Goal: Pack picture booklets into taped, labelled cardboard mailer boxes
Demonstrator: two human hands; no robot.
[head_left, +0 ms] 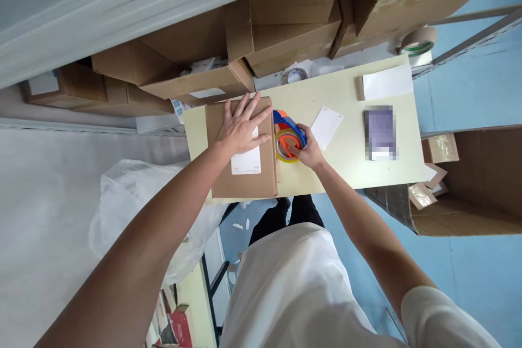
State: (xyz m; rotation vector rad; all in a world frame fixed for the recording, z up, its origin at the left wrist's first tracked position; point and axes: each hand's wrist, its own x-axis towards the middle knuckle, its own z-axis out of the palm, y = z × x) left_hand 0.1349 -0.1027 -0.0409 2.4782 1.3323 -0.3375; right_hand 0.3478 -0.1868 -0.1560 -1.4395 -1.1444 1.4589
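Carton (267, 160) — long axis front-to-back

The brown carton (267, 168) lay flat, white label (246, 164) uppermost; the blue-and-orange tape dispenser (290, 141) was positioned at its right edge.

the left grip (242, 129) covers part of the white label (247, 163) on the flat carton (267, 174), its print too small to read, and some fingers of the right grip (309, 149) are out of sight around the tape dispenser (290, 121). a purplish item (380, 126) on the counter (346, 171) is blurred into blocks. the large open box (485, 174) runs past the right edge, and the left arm (134, 250) is cut off at the bottom.
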